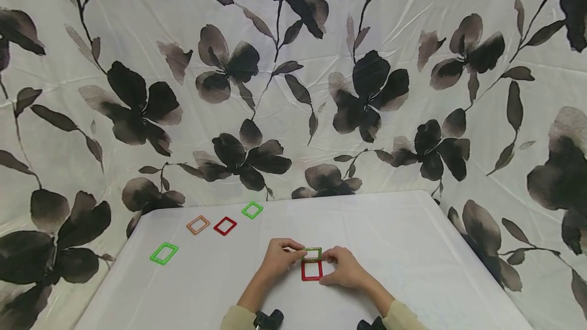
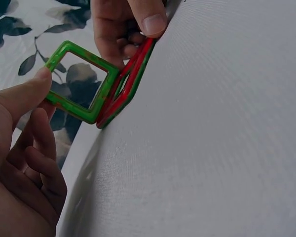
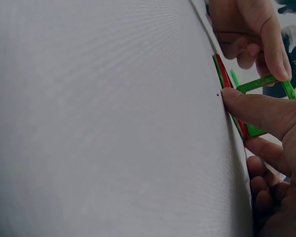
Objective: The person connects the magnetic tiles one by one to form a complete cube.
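Note:
Between my hands, a green square magnetic tile [image 1: 313, 249] stands tilted up along one edge of a red square magnetic tile [image 1: 312, 278]. The red tile lies flat on the white table, and green shows along its underside in both wrist views. With thumb and finger, my left hand [image 1: 278, 258] pinches the green tile by its far side. My right hand [image 1: 346, 269] grips the red tile at its right side, thumb on the near corner. In the right wrist view, the right thumb [image 3: 256, 108] and hand hide part of both tiles.
Toward the table's far left lie an orange square tile [image 1: 191, 229], another red one [image 1: 231, 229] and a green one [image 1: 258, 213]. A further green tile [image 1: 171, 256] is nearer the left edge. Floral cloth [image 1: 293, 116] hangs behind the white table [image 1: 412, 248].

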A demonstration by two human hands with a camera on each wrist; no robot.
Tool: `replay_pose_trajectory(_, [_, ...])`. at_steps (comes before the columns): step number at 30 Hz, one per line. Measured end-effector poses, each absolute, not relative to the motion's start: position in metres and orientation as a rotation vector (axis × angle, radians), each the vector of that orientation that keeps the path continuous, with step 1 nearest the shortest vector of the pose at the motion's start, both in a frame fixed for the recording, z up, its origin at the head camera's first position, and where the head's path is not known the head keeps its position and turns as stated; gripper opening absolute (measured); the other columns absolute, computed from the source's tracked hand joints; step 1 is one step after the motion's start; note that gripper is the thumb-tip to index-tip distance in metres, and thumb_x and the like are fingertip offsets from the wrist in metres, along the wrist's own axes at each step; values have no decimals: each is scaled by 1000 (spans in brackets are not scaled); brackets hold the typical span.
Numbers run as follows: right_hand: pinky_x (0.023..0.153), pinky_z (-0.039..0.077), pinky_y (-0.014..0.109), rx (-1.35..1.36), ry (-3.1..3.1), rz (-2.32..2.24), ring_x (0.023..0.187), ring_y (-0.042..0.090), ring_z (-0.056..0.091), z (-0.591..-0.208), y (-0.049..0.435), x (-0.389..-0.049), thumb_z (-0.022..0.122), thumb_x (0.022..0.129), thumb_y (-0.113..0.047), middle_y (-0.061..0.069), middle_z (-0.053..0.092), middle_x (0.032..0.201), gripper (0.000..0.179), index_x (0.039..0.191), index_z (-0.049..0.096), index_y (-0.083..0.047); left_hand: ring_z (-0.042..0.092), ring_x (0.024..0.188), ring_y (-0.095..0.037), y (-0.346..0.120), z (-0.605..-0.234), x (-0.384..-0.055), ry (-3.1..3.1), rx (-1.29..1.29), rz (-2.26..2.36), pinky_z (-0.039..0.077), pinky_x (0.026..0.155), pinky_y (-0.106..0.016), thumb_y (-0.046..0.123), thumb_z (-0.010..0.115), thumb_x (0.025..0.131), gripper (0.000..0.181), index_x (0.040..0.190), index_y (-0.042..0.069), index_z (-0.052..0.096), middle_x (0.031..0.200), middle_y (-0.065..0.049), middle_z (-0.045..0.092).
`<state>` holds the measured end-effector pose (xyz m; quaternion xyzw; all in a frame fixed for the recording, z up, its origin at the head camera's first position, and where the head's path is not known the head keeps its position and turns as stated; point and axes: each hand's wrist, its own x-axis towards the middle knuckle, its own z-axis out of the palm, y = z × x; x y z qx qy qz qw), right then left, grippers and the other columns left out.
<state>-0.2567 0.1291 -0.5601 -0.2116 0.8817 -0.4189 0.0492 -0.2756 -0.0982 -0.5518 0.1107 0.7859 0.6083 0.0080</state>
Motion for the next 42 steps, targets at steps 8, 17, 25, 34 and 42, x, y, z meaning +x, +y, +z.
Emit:
replay_pose_trajectory(8, [80, 42, 36, -655, 2637, -1281, 89, 18, 48, -555, 130, -258, 91, 65, -23, -1, 56, 93, 59, 115, 65, -3, 52, 54, -12, -99, -551, -276, 2458, 341, 1898, 46, 48, -26, 13, 82, 79, 12, 86, 5, 76, 83, -4, 70])
replay_pose_trajectory(17, [64, 43, 27, -657, 2574, -1358, 78, 14, 52, -554, 134, -262, 68, 91, -17, -3, 61, 91, 32, 120, 65, -5, 53, 55, -12, -95, -549, -268, 2488, 339, 1859, 50, 51, -31, 8, 78, 81, 10, 89, 2, 75, 83, -5, 70])
replay_pose_trajectory(25, [70, 46, 28, -676, 2538, -1421, 84, 13, 56, -552, 133, -266, 61, 97, -18, -3, 66, 99, 22, 116, 69, -10, 52, 55, -13, -96, -548, -269, 2475, 350, 1851, 47, 50, -28, 9, 79, 81, 11, 90, 3, 75, 84, -4, 70])
replay_pose_trajectory(34, [66, 42, 26, -728, 2531, -1427, 76, 11, 51, -550, 137, -271, 62, 96, -21, -5, 68, 96, 19, 108, 73, -11, 55, 56, -15, -99, -551, -277, 2422, 385, 1872, 47, 50, -28, 17, 82, 79, 21, 92, 3, 75, 85, -3, 70])
replay_pose_trajectory(42, [67, 43, 26, -756, 2507, -1436, 77, 11, 53, -552, 141, -270, 66, 94, -19, -6, 68, 91, 15, 106, 74, -14, 58, 58, -15, -103, -552, -275, 2428, 358, 1858, 49, 53, -27, 13, 81, 79, 22, 96, 1, 73, 84, -3, 69])
